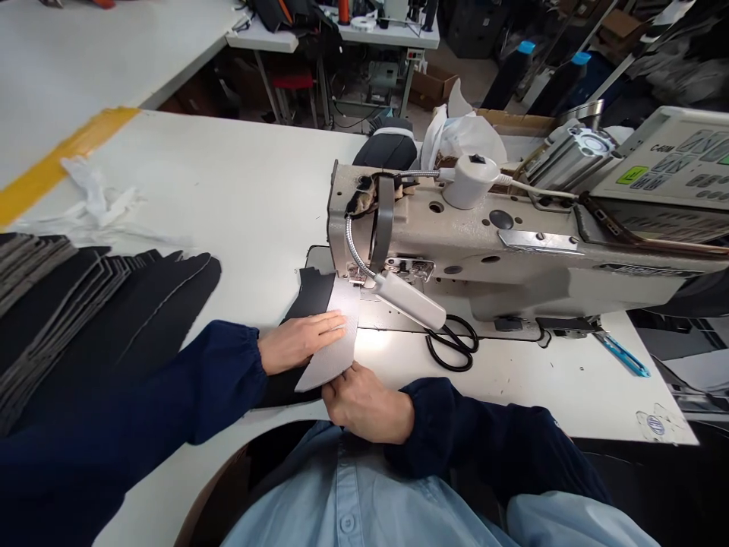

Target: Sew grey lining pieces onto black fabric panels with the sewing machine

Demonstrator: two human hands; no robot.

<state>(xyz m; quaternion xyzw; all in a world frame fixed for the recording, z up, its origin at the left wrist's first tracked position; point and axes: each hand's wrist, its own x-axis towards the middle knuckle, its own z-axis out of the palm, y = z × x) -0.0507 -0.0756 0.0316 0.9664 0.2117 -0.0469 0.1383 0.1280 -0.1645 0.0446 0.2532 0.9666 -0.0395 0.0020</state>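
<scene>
A light grey fabric piece (336, 342) lies on top of a black fabric piece (310, 292), its far end under the head of a sewing machine (410, 228). My left hand (299, 340) rests flat on both fabrics, fingers stretched toward the right. At the near edge of the grey piece, my right hand (364, 399) is closed, with thumb and forefinger pinching that edge. A white lamp (411, 301) on a bendy metal neck shines on the table just right of the fabric.
Black-handled scissors (454, 343) lie right of the lamp, and a blue cutter (623, 354) near the right edge. Stacked dark fabric pieces (165, 304) and white scraps (99, 194) are at the left. A control panel (672, 163) stands back right.
</scene>
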